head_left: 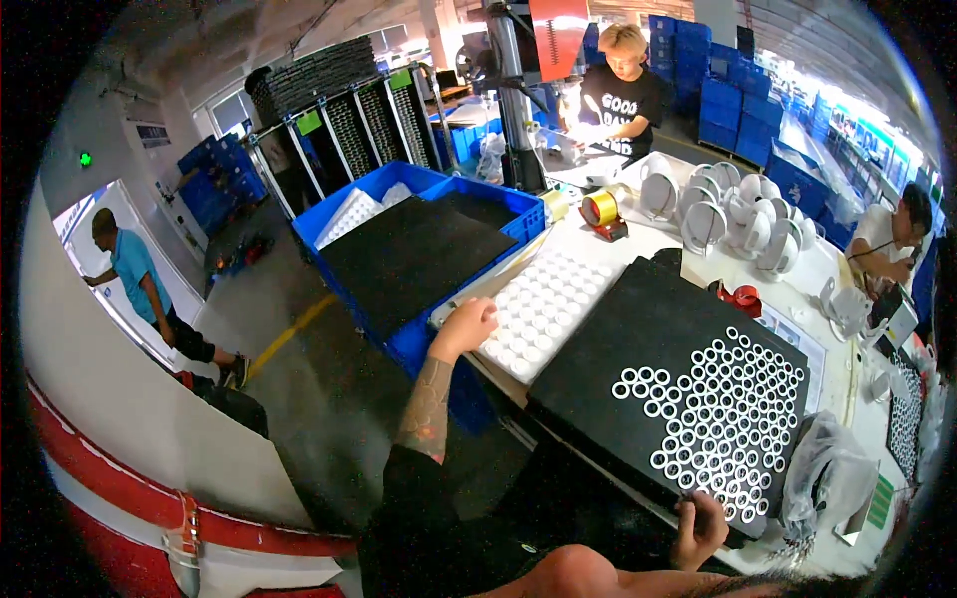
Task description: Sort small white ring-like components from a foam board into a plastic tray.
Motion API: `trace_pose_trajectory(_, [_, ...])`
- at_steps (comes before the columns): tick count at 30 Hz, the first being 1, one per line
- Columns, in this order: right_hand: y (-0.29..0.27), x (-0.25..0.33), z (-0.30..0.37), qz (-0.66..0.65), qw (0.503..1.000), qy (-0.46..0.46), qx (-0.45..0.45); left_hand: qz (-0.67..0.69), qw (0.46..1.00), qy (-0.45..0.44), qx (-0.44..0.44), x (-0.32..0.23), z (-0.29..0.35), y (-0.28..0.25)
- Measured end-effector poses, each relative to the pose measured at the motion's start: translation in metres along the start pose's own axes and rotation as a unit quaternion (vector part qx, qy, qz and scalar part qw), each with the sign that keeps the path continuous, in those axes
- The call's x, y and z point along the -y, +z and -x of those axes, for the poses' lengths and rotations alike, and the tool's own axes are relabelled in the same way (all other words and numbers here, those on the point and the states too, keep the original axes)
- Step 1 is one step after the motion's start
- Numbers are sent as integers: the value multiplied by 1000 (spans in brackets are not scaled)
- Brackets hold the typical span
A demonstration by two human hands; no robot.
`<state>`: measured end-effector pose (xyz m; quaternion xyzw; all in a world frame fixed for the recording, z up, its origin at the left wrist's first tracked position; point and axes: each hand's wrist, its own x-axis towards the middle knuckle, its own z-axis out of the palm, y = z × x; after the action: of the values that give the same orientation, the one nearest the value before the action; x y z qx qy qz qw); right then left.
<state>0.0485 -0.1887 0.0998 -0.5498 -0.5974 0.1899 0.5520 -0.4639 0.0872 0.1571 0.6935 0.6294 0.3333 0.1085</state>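
Note:
My left hand grips the near left corner of a white tray that holds several round white caps in rows. My right hand grips the near edge of a black foam tray lying tilted on the table. Several white rings sit in rows on the right part of that black tray.
A blue crate holding black foam sheets stands left of the table. A tape dispenser, red clip, white round housings and a clear bag lie on the table. One person stands behind, another sits at right, a third is far left.

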Motion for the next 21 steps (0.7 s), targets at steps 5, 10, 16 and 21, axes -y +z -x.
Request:
trace_pose_trajectory(5, [5,28,-1,-39,999,21,-11,-76,992,43,-87,-25,23,9])
trace_pose_trajectory(10, [6,48,-19,40,997,-70,14,-152,981,23,-121,-36,31,23])
trace_pose_trajectory(16, [21,55,-7,-49,998,-26,12,-29,981,39,-189,-23,61,24])
trace_pose_trajectory(21, [30,27,12,-55,989,131,-25,220,921,65,-315,-117,96,53])
